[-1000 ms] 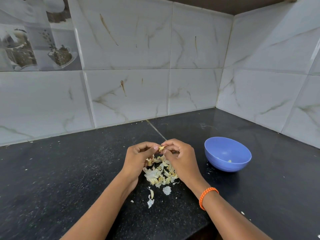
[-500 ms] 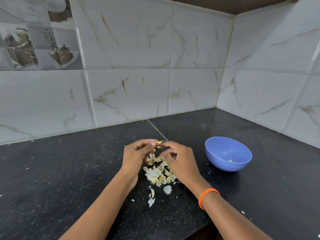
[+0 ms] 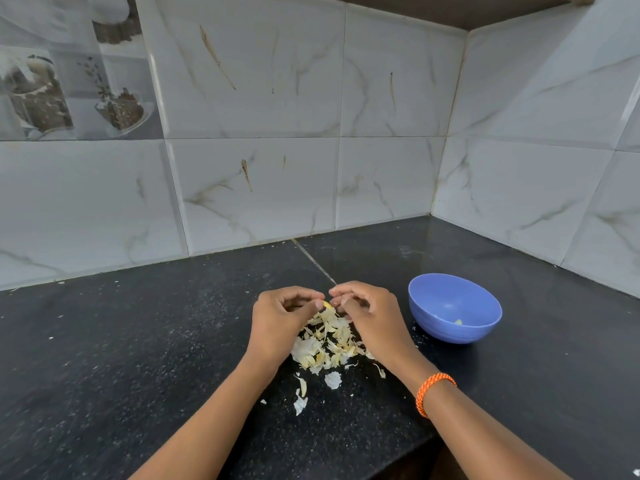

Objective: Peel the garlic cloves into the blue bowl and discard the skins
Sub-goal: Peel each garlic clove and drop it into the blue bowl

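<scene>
A small yellowish garlic clove is pinched between the fingertips of my left hand and my right hand, just above a heap of pale garlic skins on the black counter. Both hands have curled fingers that meet at the clove. The blue bowl stands to the right of my right hand, with a small pale garlic piece inside. A few loose skin flakes lie nearer to me.
The black stone counter runs into a corner of white marble-look wall tiles. Its front edge drops off at the lower right. An orange band circles my right wrist.
My hands parted slightly half a second ago and have closed together on the clove again, at about the same spot above the skins. The bowl has not moved.
</scene>
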A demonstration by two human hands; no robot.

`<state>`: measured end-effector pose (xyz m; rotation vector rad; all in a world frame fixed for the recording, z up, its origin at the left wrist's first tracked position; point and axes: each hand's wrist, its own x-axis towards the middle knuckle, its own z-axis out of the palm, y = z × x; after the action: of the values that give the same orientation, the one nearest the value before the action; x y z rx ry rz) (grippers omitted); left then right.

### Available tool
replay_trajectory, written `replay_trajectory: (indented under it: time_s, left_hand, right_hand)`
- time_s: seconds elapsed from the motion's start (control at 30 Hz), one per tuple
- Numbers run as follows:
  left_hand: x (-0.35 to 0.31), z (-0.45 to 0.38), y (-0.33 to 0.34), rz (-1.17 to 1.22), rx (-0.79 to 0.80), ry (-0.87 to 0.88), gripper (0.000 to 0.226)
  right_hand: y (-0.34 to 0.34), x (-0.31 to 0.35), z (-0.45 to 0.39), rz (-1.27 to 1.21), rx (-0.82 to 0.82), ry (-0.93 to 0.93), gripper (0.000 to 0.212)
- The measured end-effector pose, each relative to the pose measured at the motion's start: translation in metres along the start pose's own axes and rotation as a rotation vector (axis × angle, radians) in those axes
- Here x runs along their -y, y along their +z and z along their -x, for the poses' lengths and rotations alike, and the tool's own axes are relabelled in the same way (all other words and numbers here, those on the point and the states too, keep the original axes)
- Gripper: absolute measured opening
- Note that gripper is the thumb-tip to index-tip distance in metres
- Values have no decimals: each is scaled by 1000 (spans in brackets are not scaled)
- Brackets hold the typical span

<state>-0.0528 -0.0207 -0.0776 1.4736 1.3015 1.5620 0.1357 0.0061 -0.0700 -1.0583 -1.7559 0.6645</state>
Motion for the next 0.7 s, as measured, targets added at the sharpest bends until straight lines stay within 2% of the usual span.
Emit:
replay_trajectory:
  time_s: [0.07,0.17,0.5,0.6,0.7]
  left_hand:
    - [-1,3,6,-114,8,78,11]
    - [-3,9,14,-202,9,151,12]
    - [-1,17,27,-164,29,123,20]
    - [-3,18,28,-161,29,134,20]
    - [-1,14,24,-268,-1,160,22]
  right_hand:
    - [-6,-1,5,-64,25,-2,17]
    - [-11,-6,14,-27,31,-51,7]
    - [-20,-14,24,-14,72,-125,14]
    - [-23,-14,25,4,51,-154,14]
    - [-28,-15,20,70,-22,-139,11]
